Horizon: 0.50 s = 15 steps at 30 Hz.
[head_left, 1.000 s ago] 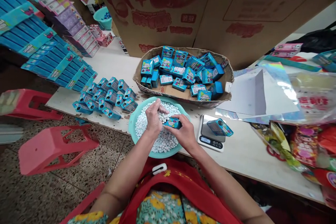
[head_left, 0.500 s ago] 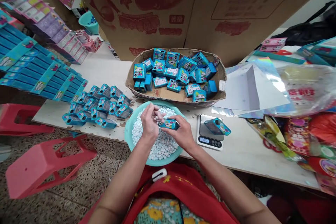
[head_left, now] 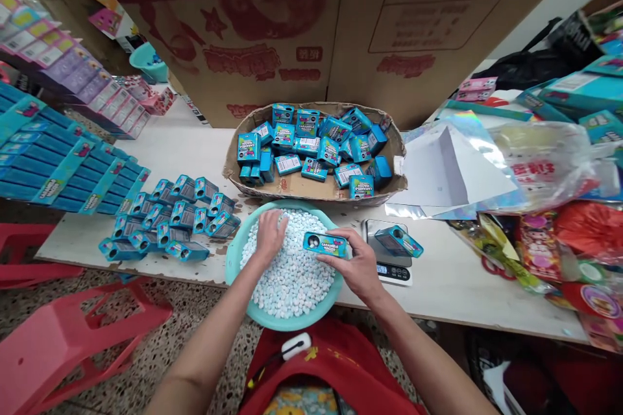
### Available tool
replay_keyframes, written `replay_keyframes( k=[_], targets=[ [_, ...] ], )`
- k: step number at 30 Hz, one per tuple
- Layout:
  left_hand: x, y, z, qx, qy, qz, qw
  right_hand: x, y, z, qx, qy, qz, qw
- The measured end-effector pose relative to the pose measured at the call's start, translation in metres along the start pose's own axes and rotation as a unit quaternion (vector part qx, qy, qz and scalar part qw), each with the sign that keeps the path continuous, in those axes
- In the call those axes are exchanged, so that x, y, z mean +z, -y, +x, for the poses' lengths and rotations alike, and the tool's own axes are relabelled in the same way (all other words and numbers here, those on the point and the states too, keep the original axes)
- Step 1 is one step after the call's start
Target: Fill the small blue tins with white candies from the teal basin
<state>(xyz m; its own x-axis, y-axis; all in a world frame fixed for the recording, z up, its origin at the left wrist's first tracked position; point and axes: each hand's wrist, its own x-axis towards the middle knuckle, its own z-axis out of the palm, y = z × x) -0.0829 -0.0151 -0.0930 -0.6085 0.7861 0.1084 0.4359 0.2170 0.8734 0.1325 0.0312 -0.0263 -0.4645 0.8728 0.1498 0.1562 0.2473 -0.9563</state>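
My right hand [head_left: 359, 260] grips a small blue candy box [head_left: 335, 246] between thumb and fingers, its round hole facing up with pale candies visible inside. It is held above the right part of a turquoise basin [head_left: 232, 272] full of small white and pale blue candies [head_left: 287, 279]. At the basin's upper left, my left hand [head_left: 269, 235] rests on the candies, thumb apart from the fingers; the fingertips are partly hidden. Right of my right hand, another blue box [head_left: 399, 241] lies tilted on a kitchen scale [head_left: 392, 272], its hole showing.
Behind the basin is a cut cardboard tray [head_left: 228, 172] of blue boxes. Several boxes with holes [head_left: 170, 217] are grouped on the table at left. A large carton [head_left: 272, 26] stands at the back. Wrappers and bags [head_left: 540, 246] lie right; red stools [head_left: 63, 331] stand lower left.
My left hand has moved from the box's opening down onto the candies. My right hand has shifted right with the box, turning its hole upward. The view has tilted slightly.
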Motion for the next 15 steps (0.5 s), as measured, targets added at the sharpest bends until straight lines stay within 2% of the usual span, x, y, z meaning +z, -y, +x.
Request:
replay_keyframes(
  k=[2,4,6,11,15],
  targets=[
    [0.015,0.015,-0.008,0.007,0.074,0.089,0.993,-0.002,-0.006,0.000,0.012,-0.002,-0.014,1.000],
    [0.027,0.019,-0.018,-0.021,0.133,0.164,0.977,-0.003,-0.010,-0.001,0.021,-0.014,-0.022,0.999],
    [0.034,0.016,-0.028,-0.066,0.152,0.178,0.970,-0.003,-0.012,-0.003,0.034,-0.032,-0.026,0.999],
    [0.029,0.000,-0.040,-0.129,0.121,0.131,0.975,0.002,-0.007,-0.004,0.074,-0.023,-0.030,0.996],
    [0.017,-0.006,-0.038,-0.178,0.063,0.040,0.981,0.006,0.008,0.002,0.043,-0.004,-0.031,0.999]
  ],
)
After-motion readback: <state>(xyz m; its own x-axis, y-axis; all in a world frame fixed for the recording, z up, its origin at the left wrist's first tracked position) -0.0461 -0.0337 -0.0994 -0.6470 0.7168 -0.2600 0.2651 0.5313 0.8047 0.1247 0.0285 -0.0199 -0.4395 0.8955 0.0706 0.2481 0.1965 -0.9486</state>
